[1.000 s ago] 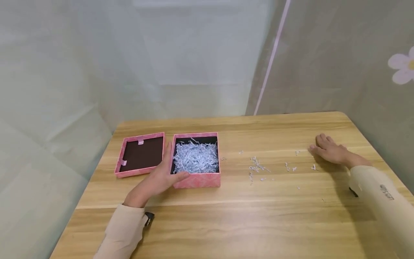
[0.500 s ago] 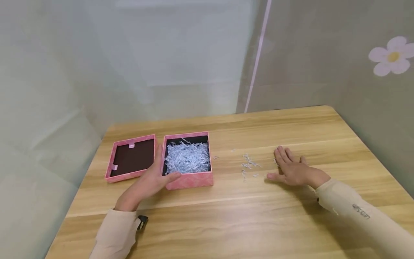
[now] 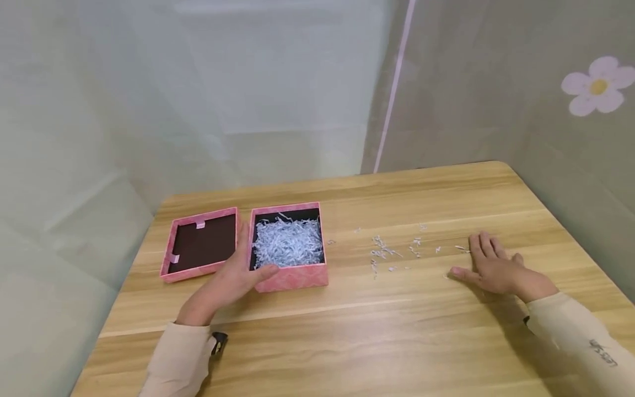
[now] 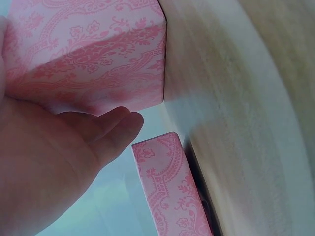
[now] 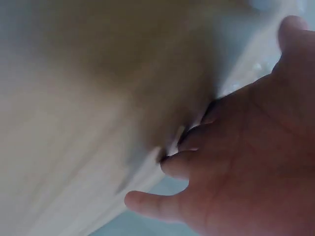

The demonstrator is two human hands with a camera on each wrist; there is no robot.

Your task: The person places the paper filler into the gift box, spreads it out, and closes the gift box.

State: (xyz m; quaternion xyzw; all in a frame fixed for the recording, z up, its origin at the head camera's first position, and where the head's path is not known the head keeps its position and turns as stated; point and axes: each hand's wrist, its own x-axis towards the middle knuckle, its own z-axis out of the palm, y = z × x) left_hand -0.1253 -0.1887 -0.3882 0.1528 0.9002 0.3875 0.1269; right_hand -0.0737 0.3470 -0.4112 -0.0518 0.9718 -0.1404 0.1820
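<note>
A pink patterned box [image 3: 292, 278], filled with pale blue shredded paper [image 3: 288, 241], stands on the wooden table. My left hand [image 3: 230, 281] rests at its front left corner, fingers straight along the left side and thumb across the front rim. In the left wrist view those fingers [image 4: 120, 130] lie against the patterned wall of the box. At the right my right hand [image 3: 496, 270] lies palm down with fingers spread, close over the tabletop and holding nothing. Loose paper shreds [image 3: 382, 248] are scattered between the box and this hand, one thin strip right at its fingertips.
Left of the box lies its pink lid [image 3: 200, 242], dark inside facing up, with two small ribbon tabs on its inner edge. The wooden table [image 3: 347, 342] ends at a pale curtain [image 3: 288, 99] behind, and a grey one with a flower print stands at the right.
My right hand came left across the table toward the paper shreds, then drew back to the right. Some shreds now lie nearer the middle. The left hand stays at the box.
</note>
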